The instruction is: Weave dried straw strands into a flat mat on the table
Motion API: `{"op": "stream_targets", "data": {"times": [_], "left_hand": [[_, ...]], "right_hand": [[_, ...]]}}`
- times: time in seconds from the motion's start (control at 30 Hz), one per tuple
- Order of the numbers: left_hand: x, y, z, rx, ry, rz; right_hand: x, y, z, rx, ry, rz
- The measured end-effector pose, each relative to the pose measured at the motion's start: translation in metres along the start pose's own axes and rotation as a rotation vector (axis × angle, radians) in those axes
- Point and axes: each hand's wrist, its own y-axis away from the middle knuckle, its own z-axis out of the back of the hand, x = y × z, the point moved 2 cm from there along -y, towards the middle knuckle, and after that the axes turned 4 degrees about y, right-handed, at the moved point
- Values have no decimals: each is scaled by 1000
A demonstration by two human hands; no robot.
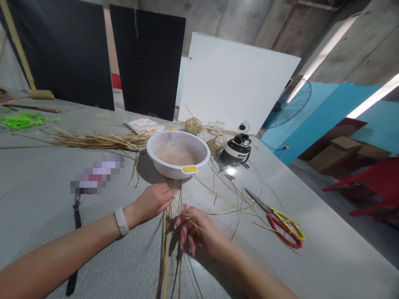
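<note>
We've got thin plant strips (165,257) running off the bottom edge, too overlapped to count. Two hands, centre: right hand (199,230) half-curled, can't tell if it's gripping one; left hand (154,200) pinching strips, partly hiding them. One pair of scissors (270,214) right, one pixelated thing (99,175) left we can't make out, one basin (162,164), two woven balls (193,126) behind.

Weaving workshop, by its look: straw-coloured strips (166,243) before the basin (165,169), woven ball (193,126) behind it, scissors (282,226) to its right, concrete wall (212,16) beyond.
</note>
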Motion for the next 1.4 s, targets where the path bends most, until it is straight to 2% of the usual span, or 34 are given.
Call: {"op": "stream_targets", "data": {"times": [0.13, 0.33, 0.43, 0.53, 0.6, 0.7, 0.8, 0.93, 1.07, 1.2, 1.3, 1.4], "left_hand": [[0, 2, -1, -6, 13, -10], [-2, 0, 2, -22, -11, -1], [-1, 0, 1, -28, -6, 4], [1, 1, -1, -43, -20, 12], [2, 0, -2, -70, -38, 6], [1, -1, 0, -105, -36, -27], [0, -1, 1, -96, -11, -41], [2, 1, -1, -59, 28, -28], [7, 6, -7, -60, 96, 22], [10, 8, -9, -64, 155, 10], [9, 9, -7, -27, 160, -14], [7, 10, -2, 5, 91, -29]], "right_hand": [[2, -1, 4, -112, 28, 40], [0, -8, 6, -234, 99, 236], [-3, -11, 4, -243, 145, 345], [-7, -11, 2, -191, 263, 421], [-7, -11, 3, -208, 355, 447], [-3, -11, 11, -341, 491, 520], [10, -12, 18, -435, 673, 686], [29, -13, 16, -382, 1026, 859], [39, -13, 5, -281, 1201, 893], [36, -19, -4, -281, 1357, 921], [31, -24, -4, -297, 1422, 1064], [29, -21, 6, -379, 1314, 1184]]}}
